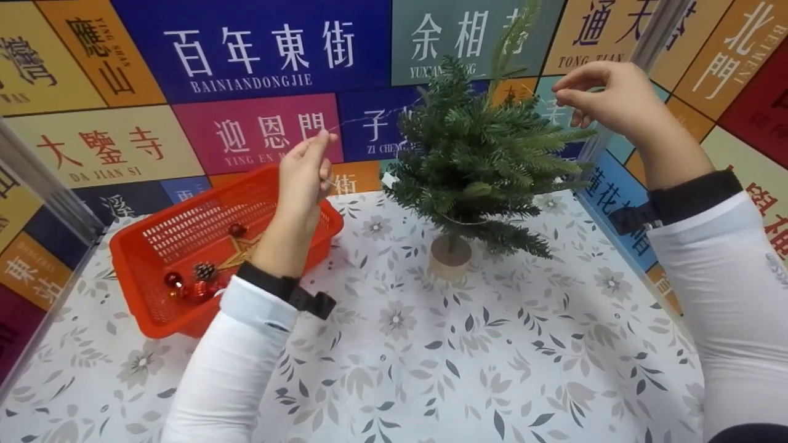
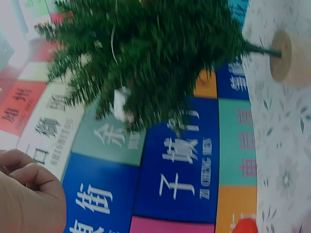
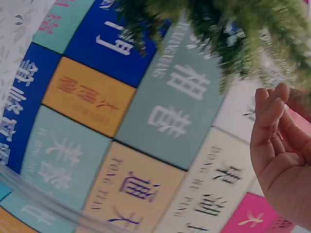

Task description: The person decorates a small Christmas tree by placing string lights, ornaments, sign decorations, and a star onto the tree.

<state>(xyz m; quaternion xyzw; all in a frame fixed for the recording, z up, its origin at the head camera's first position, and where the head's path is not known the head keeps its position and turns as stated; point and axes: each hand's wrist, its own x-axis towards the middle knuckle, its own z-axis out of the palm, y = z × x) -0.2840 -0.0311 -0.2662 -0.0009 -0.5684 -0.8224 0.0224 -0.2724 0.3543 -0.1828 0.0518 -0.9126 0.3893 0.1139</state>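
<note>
A small artificial Christmas tree [image 1: 468,141] with a round wooden base [image 1: 449,258] stands upright toward the back of the table. At its left, my left hand [image 1: 308,166] pinches a thin, clear wire [image 1: 369,115] that stretches across to the branches. More wire [image 2: 113,41] lies over the greenery, and a small white piece [image 2: 121,103] shows among the needles. My right hand [image 1: 606,98] is raised at the tree's upper right, thumb and index tips close together by the branches; I cannot tell if wire is between its fingertips [image 3: 278,92].
A red plastic basket [image 1: 132,271] stands at the left, holding a gold star [image 1: 243,249], a pine cone [image 1: 204,271] and several red ornaments [image 1: 174,280]. Colourful lettered panels [image 1: 258,61] rise behind the table, covered with a flowered cloth [image 1: 394,369].
</note>
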